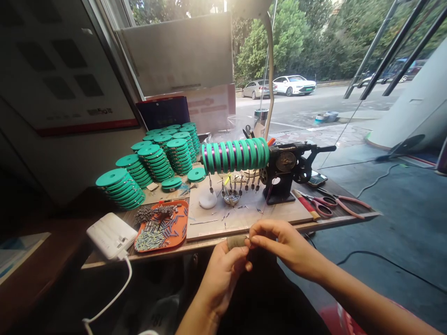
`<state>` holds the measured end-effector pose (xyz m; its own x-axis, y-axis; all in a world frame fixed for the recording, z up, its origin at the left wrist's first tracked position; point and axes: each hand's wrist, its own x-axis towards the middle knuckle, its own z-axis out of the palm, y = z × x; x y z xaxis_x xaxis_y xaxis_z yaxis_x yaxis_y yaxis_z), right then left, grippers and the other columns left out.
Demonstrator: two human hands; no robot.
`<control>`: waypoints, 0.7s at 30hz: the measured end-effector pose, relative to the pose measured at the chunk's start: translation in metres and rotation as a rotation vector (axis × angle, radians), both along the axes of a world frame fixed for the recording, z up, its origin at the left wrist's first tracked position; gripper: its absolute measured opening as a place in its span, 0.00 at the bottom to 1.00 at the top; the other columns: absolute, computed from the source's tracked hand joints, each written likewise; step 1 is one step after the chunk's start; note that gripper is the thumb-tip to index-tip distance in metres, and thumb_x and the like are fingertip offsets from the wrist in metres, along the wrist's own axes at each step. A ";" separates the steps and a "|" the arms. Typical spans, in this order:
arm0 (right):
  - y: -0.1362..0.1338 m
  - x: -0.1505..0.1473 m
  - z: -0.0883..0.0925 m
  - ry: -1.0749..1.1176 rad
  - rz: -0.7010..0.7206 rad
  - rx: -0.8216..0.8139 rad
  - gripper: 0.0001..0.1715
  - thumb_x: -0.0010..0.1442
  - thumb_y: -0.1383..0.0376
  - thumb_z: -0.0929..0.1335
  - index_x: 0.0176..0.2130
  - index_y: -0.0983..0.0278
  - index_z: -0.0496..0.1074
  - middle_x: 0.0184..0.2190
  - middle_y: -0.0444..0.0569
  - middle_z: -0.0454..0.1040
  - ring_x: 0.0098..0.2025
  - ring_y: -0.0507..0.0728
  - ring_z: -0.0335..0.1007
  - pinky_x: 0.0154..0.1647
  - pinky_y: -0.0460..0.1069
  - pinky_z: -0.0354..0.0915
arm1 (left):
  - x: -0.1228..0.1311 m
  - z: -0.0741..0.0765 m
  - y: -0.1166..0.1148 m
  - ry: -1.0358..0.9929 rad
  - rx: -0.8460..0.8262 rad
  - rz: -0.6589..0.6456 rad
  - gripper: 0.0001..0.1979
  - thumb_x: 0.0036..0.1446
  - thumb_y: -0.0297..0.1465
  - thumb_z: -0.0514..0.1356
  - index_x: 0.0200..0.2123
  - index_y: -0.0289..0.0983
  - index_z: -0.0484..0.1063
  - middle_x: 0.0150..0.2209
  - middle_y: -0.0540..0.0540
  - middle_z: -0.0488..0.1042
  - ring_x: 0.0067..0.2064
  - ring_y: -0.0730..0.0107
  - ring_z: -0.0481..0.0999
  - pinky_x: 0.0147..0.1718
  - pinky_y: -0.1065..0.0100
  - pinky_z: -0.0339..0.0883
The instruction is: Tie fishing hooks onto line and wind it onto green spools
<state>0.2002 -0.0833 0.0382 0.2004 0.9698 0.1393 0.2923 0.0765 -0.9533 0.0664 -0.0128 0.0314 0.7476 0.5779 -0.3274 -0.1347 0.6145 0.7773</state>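
Note:
Just in front of the board's edge, my left hand [226, 272] and my right hand [284, 242] meet, thumbs and fingers pinched together. An olive-brown wrap [237, 242] appears to cover my left index finger. A thin fishing line [261, 211] seems to come down to the right fingertips; what the left ones pinch is too small to make out. Behind them, a row of green spools [235, 156] wound with purple line sits on the shaft of a black winding machine [285, 163]. Small dark rig pieces [247, 187] hang below the spools, above a small bowl of metal parts [231, 197].
Stacks of green spools [157, 160] stand at the back left. An orange tray [183, 238] holds small tubes and coiled pieces, beside a white charger [111, 235] with a cable. Scissors [323, 207] and pliers [351, 204] lie right of the wooden board [202, 230].

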 end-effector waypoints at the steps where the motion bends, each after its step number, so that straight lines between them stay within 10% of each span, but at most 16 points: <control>1: 0.000 0.000 0.001 0.004 0.004 -0.009 0.08 0.57 0.65 0.63 0.28 0.65 0.67 0.24 0.43 0.69 0.29 0.50 0.64 0.31 0.44 0.58 | 0.000 -0.001 0.001 -0.006 0.005 -0.016 0.04 0.43 0.24 0.62 0.27 0.33 0.75 0.25 0.50 0.69 0.26 0.79 0.63 0.23 0.77 0.59; 21: -0.002 0.000 0.010 -0.162 -0.077 -0.024 0.07 0.55 0.65 0.64 0.28 0.65 0.70 0.23 0.43 0.69 0.27 0.51 0.63 0.28 0.45 0.58 | 0.004 -0.009 0.006 -0.060 -0.063 -0.060 0.07 0.39 0.26 0.68 0.25 0.31 0.76 0.23 0.50 0.69 0.24 0.83 0.61 0.20 0.81 0.55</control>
<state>0.2000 -0.0857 0.0486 0.2514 0.9557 0.1532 0.4463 0.0260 -0.8945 0.0703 -0.0071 0.0220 0.7995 0.5113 -0.3153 -0.1411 0.6700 0.7288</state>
